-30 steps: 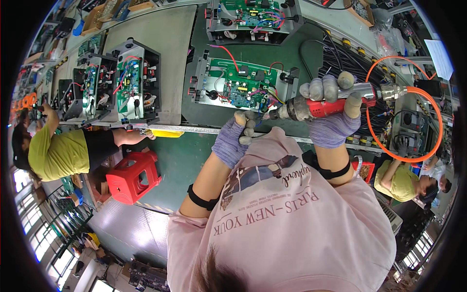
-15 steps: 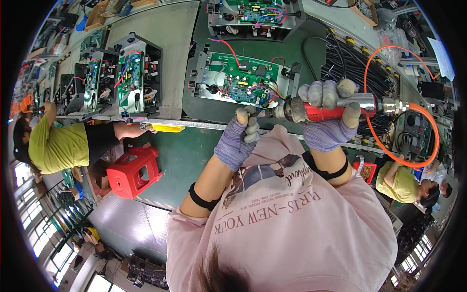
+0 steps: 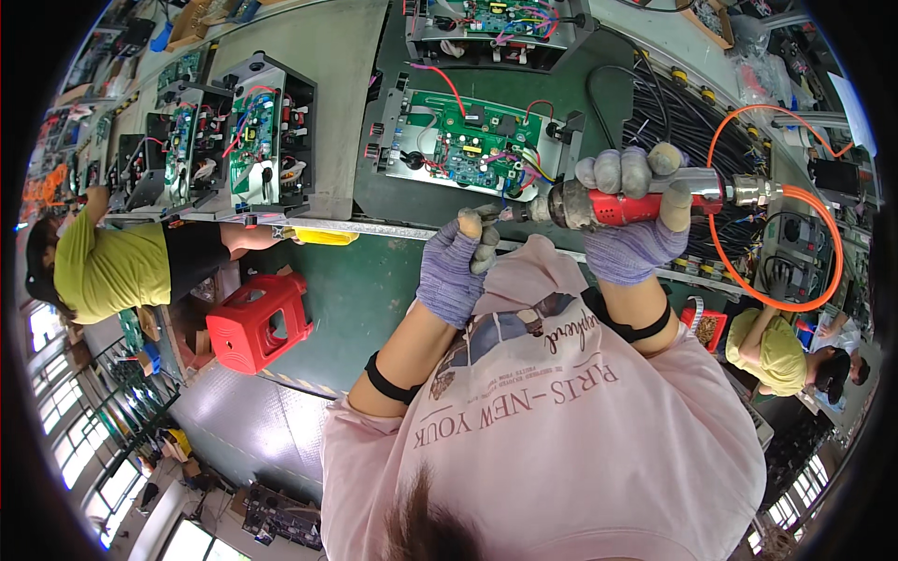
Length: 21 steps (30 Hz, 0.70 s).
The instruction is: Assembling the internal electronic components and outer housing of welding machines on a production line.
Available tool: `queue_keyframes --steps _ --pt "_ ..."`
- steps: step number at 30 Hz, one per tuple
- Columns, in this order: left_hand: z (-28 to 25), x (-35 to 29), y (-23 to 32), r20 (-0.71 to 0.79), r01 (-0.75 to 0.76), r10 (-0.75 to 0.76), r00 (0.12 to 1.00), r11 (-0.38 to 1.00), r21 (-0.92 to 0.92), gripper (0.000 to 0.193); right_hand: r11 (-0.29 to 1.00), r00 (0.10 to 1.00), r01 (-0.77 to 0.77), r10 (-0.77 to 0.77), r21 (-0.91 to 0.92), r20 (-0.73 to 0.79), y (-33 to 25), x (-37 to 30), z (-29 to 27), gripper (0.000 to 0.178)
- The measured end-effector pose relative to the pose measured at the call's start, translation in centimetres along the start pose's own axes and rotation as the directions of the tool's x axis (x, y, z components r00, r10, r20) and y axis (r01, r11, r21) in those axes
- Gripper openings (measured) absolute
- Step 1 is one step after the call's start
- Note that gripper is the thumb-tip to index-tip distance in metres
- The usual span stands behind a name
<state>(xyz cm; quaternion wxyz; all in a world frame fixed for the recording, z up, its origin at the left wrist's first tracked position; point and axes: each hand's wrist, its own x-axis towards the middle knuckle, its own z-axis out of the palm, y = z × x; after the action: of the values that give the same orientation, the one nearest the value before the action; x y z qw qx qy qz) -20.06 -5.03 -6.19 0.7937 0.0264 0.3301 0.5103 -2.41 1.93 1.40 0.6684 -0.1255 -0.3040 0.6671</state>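
My right hand [image 3: 641, 210], in a purple glove with grey fingertips, wraps round a red and silver air screwdriver [image 3: 613, 208]. The tool lies nearly level, its bit end pointing left and its orange hose [image 3: 823, 210] leaving on the right. My left hand [image 3: 456, 266], gloved alike, is closed in a pinch just left of the bit. Whatever its fingertips hold is too small to name. Just beyond both hands is an open metal chassis [image 3: 412, 166] bearing a green circuit board [image 3: 472, 145], with red, purple and yellow wires.
Another chassis with a board [image 3: 496, 56] stands farther back; several more [image 3: 257, 140] line the bench at left. Black cables [image 3: 655, 122] are bundled at right. A red stool [image 3: 260, 323] is on the floor at left. Co-workers in yellow shirts [image 3: 117, 266] are at both sides.
My left fingers have drawn slightly left, and more of the bit end shows between the hands. My right hand still grips the air screwdriver, which has tilted a little.
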Motion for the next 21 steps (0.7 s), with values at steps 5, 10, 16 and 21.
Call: queue_keyframes --steps 5,10,16,21 --pt "0.2 0.2 -0.2 0.028 -0.155 0.153 0.988 0.977 0.146 0.047 0.998 0.999 0.024 -0.025 0.063 0.02 0.3 -0.1 -0.2 0.021" --pt "-0.9 0.7 1.1 0.081 0.095 -0.084 0.993 0.985 -0.143 0.053 0.991 1.0 0.008 -0.007 0.132 -0.001 0.2 0.2 -0.7 0.022" --pt "-3.7 0.2 -1.5 -0.154 0.177 -0.185 0.971 0.117 0.977 0.055 0.99 0.997 0.074 -0.072 0.116 -0.022 -1.0 1.1 -2.1 0.023" --pt "-1.7 3.8 -3.2 0.013 -0.138 0.424 0.906 0.266 0.954 0.035 0.992 0.987 0.118 -0.111 0.049 -0.119 -1.7 1.5 -3.1 0.022"
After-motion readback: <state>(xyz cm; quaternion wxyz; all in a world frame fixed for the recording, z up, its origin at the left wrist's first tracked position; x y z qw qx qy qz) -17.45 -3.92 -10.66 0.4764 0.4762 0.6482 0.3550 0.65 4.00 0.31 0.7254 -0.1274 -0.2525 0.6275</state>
